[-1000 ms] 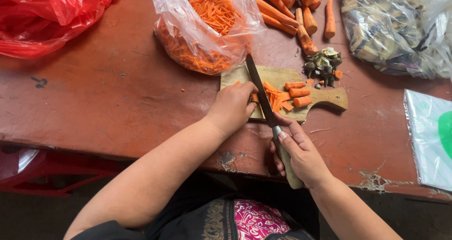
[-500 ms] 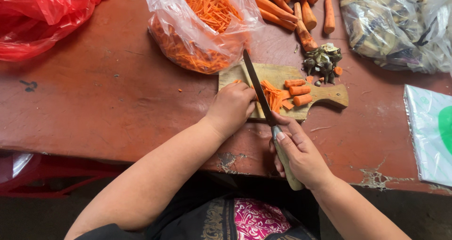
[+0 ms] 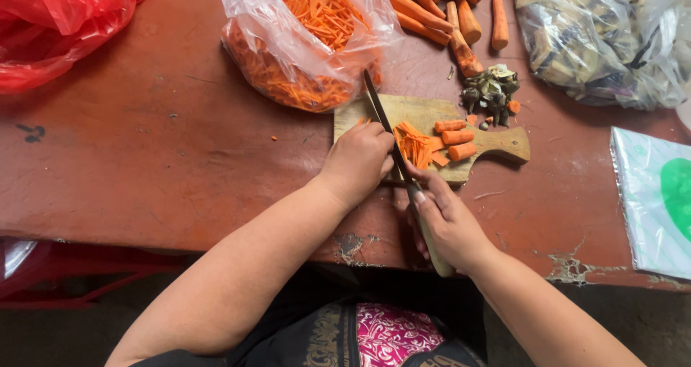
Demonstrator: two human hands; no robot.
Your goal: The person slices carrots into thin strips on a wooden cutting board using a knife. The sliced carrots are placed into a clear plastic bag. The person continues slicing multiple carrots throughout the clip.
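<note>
A person works over a small wooden cutting board (image 3: 497, 142) set on a worn red-brown table (image 3: 144, 158). The right hand (image 3: 450, 219) is closed around the pale handle of a long dark knife (image 3: 385, 129), whose blade runs across the board's left part, tip toward the far edge. The left hand (image 3: 358, 160) rests curled, knuckles up, on the board's near left corner, touching the blade's side; what lies under its fingers cannot be seen. Just right of the blade sits a heap of carrot strips (image 3: 414, 144), and beside it three short carrot chunks (image 3: 455, 137). Beyond the board's far left corner stands a clear plastic bag of shredded carrot (image 3: 309, 43); whole carrots (image 3: 439, 11) lie beyond its far edge, and dark trimmings (image 3: 489, 90) lie near its far right.
</note>
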